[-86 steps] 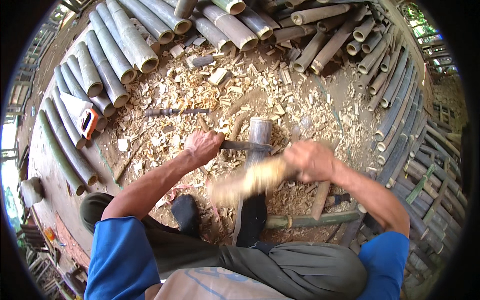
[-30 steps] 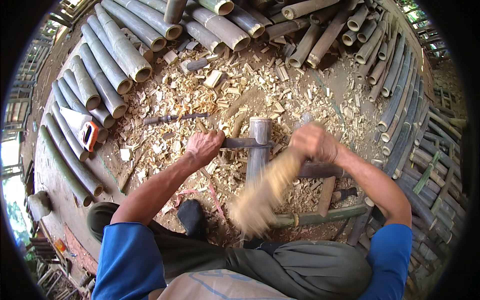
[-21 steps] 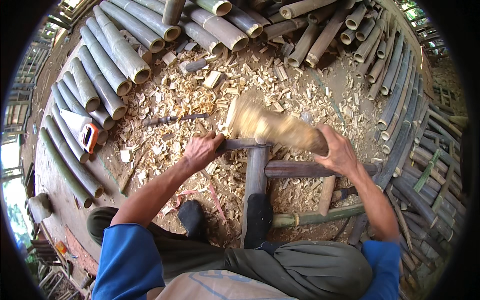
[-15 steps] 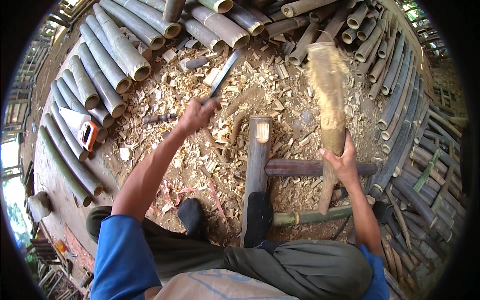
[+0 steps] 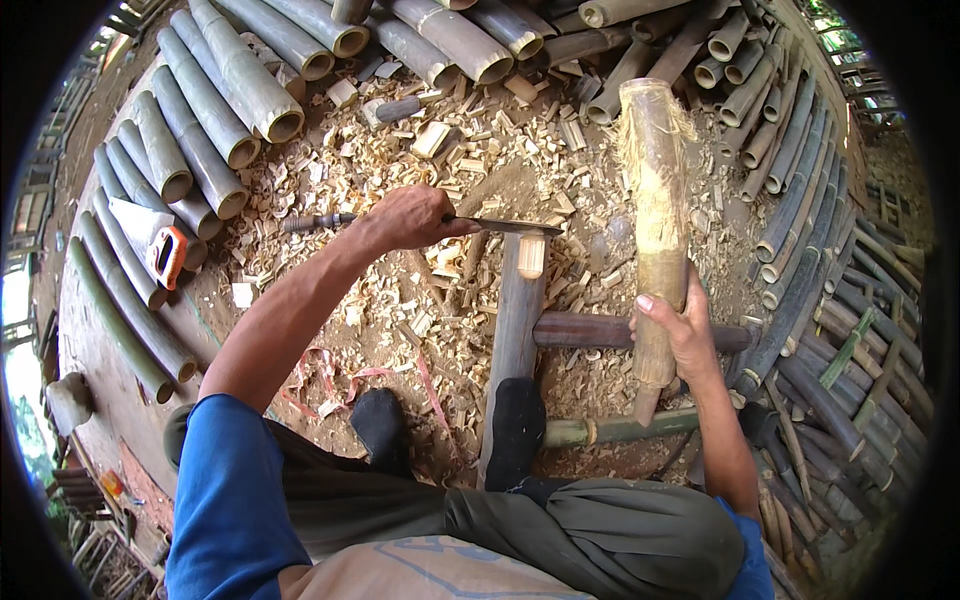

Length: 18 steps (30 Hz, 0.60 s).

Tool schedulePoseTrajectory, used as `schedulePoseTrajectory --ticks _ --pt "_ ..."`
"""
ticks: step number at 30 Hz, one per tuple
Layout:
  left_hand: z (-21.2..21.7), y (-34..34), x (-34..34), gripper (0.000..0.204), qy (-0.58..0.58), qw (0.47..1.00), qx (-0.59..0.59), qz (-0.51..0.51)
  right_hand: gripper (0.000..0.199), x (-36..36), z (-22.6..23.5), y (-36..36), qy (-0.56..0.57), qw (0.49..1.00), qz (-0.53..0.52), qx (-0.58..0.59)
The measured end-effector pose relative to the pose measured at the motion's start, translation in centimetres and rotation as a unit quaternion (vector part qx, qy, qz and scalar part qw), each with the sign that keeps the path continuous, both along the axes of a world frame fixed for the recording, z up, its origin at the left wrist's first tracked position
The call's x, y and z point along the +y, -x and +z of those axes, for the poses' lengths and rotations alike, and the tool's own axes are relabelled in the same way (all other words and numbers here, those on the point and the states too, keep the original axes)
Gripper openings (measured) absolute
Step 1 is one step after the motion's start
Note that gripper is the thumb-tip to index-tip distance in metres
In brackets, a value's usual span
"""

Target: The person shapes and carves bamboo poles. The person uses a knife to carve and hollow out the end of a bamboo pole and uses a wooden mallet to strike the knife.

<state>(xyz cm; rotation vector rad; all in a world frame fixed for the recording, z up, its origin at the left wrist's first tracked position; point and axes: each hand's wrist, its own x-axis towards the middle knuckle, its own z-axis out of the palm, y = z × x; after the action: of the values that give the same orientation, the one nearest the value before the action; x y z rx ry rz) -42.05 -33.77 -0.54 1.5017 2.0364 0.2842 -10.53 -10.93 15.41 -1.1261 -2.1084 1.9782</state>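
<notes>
A chisel [image 5: 505, 227] with a long flat blade is gripped in my left hand [image 5: 415, 217], fingers closed round its handle. The blade points right, and its tip reaches the upper end of an upright-looking dark bamboo pole [image 5: 515, 330], just above a pale rectangular notch [image 5: 531, 257] cut there. On the right my right hand [image 5: 680, 325] is wrapped round the lower part of a thick wooden mallet [image 5: 660, 200]. The mallet's side is worn and frayed with pale fibres. My foot in a black sock [image 5: 517, 430] rests on the pole.
A dark crosspiece [image 5: 590, 331] runs right from the pole. Wood chips [image 5: 400, 320] cover the ground. Cut bamboo poles [image 5: 205, 135] lie at the left, back and right. A handsaw [image 5: 160, 245] rests on the left poles; another dark-handled tool [image 5: 320, 221] lies beside my left forearm.
My left hand has turned the chisel from pointing away to pointing right, bringing its blade to the pole's end. The mallet, still in my right hand, stays near the same place, slightly turned.
</notes>
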Motion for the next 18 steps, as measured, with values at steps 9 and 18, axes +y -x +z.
schedulePoseTrajectory --ticks 9,18 --pt "-0.3 -1.5 -0.7 0.068 0.038 0.996 0.077 0.039 0.067 -1.2 -1.1 1.0 -0.219 0.970 0.083 0.063" --pt "-0.1 -0.7 -0.2 0.062 0.052 0.997 0.035 0.043 0.062 -0.1 4.7 6.5 -0.273 0.947 0.169 0.019"
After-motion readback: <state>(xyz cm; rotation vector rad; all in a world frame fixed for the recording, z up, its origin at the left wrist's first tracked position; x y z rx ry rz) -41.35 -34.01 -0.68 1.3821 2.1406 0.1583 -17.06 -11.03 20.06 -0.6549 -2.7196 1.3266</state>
